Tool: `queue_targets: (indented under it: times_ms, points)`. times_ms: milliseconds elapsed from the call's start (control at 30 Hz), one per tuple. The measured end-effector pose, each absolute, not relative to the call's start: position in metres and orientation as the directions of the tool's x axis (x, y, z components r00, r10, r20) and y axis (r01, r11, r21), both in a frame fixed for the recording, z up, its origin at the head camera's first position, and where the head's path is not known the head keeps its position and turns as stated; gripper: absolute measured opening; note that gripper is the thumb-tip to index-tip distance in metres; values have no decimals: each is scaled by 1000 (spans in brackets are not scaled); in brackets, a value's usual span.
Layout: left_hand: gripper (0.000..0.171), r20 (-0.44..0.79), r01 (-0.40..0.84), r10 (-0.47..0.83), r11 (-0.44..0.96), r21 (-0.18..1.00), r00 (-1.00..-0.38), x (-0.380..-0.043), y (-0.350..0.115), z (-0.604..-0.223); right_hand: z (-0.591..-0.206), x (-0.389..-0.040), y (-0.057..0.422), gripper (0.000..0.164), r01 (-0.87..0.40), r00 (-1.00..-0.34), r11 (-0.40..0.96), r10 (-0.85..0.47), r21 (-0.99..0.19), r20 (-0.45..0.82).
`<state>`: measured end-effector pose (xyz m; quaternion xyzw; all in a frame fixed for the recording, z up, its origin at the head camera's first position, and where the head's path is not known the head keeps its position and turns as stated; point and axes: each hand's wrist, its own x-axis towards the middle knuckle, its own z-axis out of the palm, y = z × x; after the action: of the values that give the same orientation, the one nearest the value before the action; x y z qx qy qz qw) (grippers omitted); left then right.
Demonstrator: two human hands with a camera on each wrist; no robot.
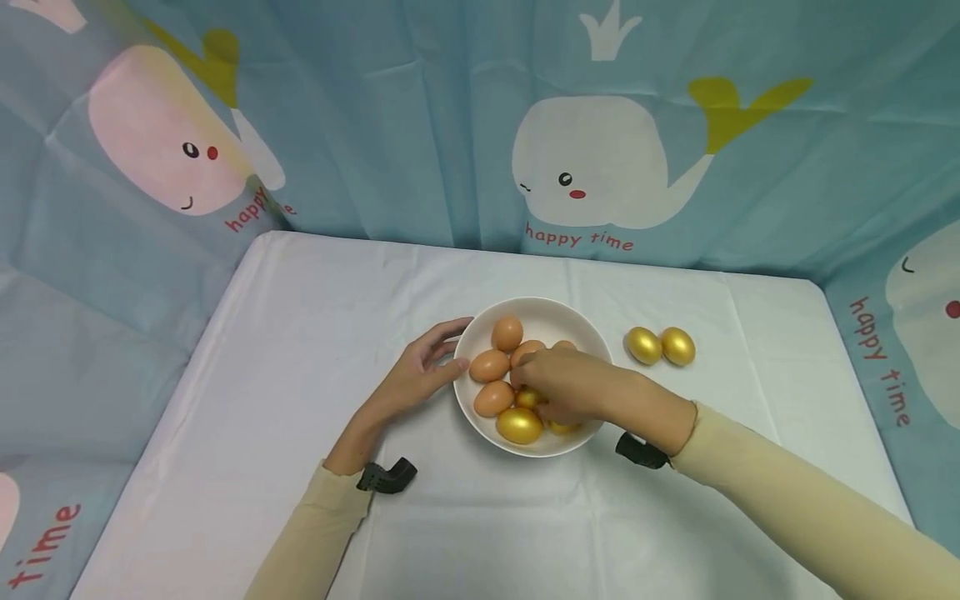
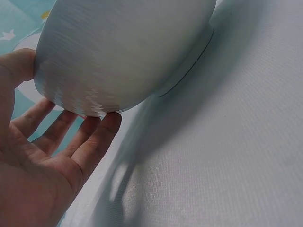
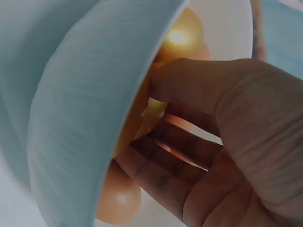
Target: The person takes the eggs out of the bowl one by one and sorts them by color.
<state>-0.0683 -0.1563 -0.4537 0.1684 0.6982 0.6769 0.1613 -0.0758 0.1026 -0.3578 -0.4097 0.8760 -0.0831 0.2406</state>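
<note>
A white bowl (image 1: 555,317) holds several brown eggs (image 1: 489,366) and a few gold eggs (image 1: 519,425). My left hand (image 1: 408,379) is at the bowl's left side. Its fingertips touch the outer wall in the left wrist view, and the thumb rests near the rim. Inside the bowl, my right hand (image 1: 573,383) reaches down among the eggs. Its thumb and fingers close around a gold egg (image 3: 131,124), partly hidden by the bowl wall in the right wrist view. The right hand also covers some eggs in the head view.
Two gold eggs (image 1: 661,346) lie side by side on the white tablecloth (image 1: 300,333), to the right of the bowl. A blue curtain (image 1: 450,125) with whale prints hangs behind and beside the table.
</note>
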Motion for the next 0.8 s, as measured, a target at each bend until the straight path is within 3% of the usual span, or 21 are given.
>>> queue_targets:
  times_ms: [233, 600, 800]
  points:
    - [58, 7, 22, 451, 28, 999, -892, -69, -156, -456, -361, -74, 104, 28, -678, -549, 643, -766, -357, -336]
    - [57, 4, 30, 444, 50, 998, -896, -70, -155, -455, -362, -74, 110, 20, -685, -593, 646, -763, -336, -257]
    - [57, -5, 18, 438, 49, 999, -899, -68, -156, -455, -350, -75, 115, 29, -698, -593, 611, -785, -373, -178]
